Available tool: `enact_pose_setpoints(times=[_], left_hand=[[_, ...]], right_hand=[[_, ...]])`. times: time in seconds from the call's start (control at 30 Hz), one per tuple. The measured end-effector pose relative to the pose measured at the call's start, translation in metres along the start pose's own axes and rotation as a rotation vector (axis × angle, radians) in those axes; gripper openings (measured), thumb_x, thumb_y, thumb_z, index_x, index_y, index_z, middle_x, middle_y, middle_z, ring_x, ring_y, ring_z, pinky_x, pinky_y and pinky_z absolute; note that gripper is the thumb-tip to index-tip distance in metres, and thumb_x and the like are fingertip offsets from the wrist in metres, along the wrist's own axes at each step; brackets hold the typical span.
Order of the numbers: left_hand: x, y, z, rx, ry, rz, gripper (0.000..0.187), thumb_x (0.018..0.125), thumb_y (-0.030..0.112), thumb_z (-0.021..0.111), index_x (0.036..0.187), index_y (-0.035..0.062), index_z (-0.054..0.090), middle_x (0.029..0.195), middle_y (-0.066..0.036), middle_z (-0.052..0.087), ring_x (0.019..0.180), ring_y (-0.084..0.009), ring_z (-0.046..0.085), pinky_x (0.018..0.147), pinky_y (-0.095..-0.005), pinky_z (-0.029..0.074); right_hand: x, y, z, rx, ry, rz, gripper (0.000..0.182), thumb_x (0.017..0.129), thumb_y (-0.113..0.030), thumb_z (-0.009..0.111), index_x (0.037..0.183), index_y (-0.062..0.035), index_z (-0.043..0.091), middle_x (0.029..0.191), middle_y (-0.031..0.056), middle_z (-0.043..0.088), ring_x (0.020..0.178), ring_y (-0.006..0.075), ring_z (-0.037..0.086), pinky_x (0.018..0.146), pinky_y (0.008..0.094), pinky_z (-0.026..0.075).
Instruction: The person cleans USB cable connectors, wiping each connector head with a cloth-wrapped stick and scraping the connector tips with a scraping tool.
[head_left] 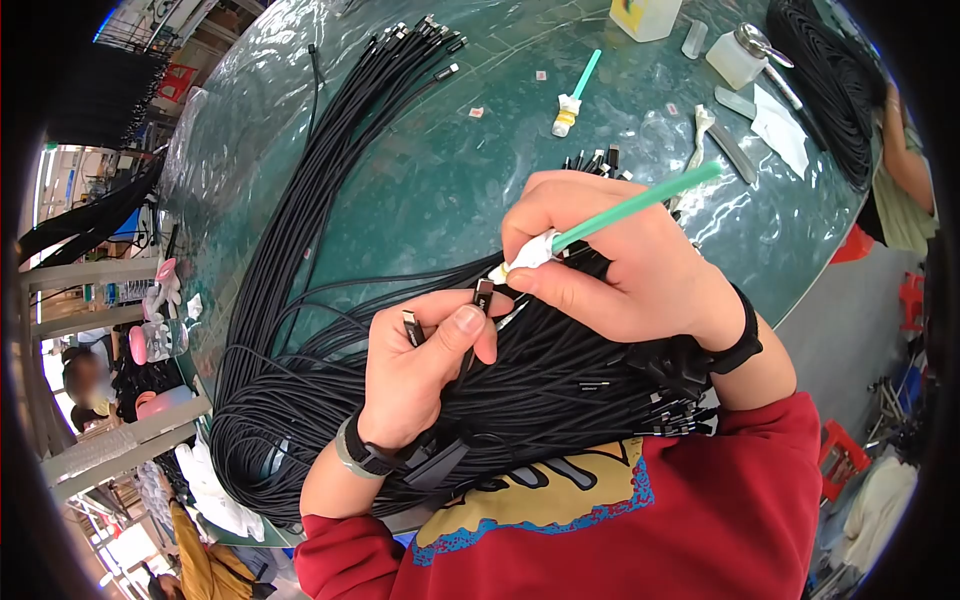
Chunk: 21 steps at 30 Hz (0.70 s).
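My left hand (425, 350) pinches a black USB cable plug (483, 296) between thumb and forefinger, and a second plug (412, 326) of the same sort sticks up between its fingers. My right hand (620, 255) grips a green stick (640, 204) with a white-wrapped tip (535, 250). That tip points down at the upper end of the pinched plug, right beside it. Beneath both hands lies a large bundle of black cables (330, 400), looped at the left, with several connectors at the right near my sleeve.
Straight cables (330, 180) run to the upper left of the green table (430, 170). Another green stick with a wrapped tip (567, 115) lies farther back. At the back right are a dispenser bottle (735, 62), a white cloth (780, 130) and coiled cables (815, 80). A person (905, 180) stands at right.
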<state>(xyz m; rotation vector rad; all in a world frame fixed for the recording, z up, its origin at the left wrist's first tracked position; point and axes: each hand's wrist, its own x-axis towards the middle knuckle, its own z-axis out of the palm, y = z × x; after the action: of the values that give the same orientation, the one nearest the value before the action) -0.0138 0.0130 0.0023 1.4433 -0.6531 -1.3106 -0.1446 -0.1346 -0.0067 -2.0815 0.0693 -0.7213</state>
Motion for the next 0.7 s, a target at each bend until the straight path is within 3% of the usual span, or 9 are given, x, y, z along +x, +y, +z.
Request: enact_pose_setpoints(times=[0.2,0.33,0.47,0.6,0.7], left_hand=[[0.001,-0.002,-0.001,0.001,0.001,0.012,0.025,0.084,0.020,0.051,0.092,-0.0020,0.060,0.060,0.002,0.054,0.045,0.0002,0.029,0.040,-0.0163,0.020],[0.001,0.000,0.000,0.012,-0.016,0.004,0.025,0.084,0.020,0.051,0.092,-0.0021,0.060,0.060,0.002,0.054,0.046,0.0001,0.030,0.041,-0.0163,0.020],[0.000,0.000,0.000,0.016,-0.008,0.009,0.025,0.084,0.020,0.051,0.091,-0.0021,0.060,0.060,0.002,0.054,0.046,0.0000,0.031,0.041,-0.0163,0.020],[0.001,0.000,0.001,0.031,-0.004,0.002,0.025,0.084,0.020,0.051,0.090,-0.0020,0.060,0.060,0.002,0.053,0.046,0.0000,0.031,0.041,-0.0162,0.020],[0.001,-0.002,0.001,0.017,-0.006,-0.010,0.025,0.084,0.021,0.050,0.090,-0.0016,0.060,0.059,0.003,0.052,0.045,0.0003,0.030,0.040,-0.0162,0.020]], right_hand=[[0.003,-0.007,0.003,0.138,0.150,-0.005,0.010,0.072,-0.005,0.059,0.079,-0.0017,0.053,0.070,0.0061,0.054,0.061,0.0200,0.052,0.054,0.0283,0.040],[0.003,0.001,0.013,0.118,0.143,-0.118,0.010,0.072,-0.003,0.058,0.080,-0.0016,0.053,0.069,0.0062,0.054,0.060,0.0201,0.052,0.053,0.0283,0.039],[-0.001,-0.002,0.001,0.036,0.027,-0.029,0.010,0.072,-0.002,0.057,0.081,-0.0020,0.052,0.069,0.0060,0.054,0.059,0.0201,0.052,0.053,0.0282,0.039],[0.002,0.001,0.011,0.118,0.109,-0.132,0.010,0.072,-0.001,0.057,0.080,-0.0023,0.052,0.070,0.0056,0.054,0.060,0.0206,0.052,0.053,0.0285,0.039],[0.001,-0.002,0.002,0.058,0.106,0.010,0.010,0.072,-0.001,0.057,0.080,-0.0026,0.052,0.071,0.0058,0.054,0.062,0.0206,0.052,0.053,0.0284,0.039]])
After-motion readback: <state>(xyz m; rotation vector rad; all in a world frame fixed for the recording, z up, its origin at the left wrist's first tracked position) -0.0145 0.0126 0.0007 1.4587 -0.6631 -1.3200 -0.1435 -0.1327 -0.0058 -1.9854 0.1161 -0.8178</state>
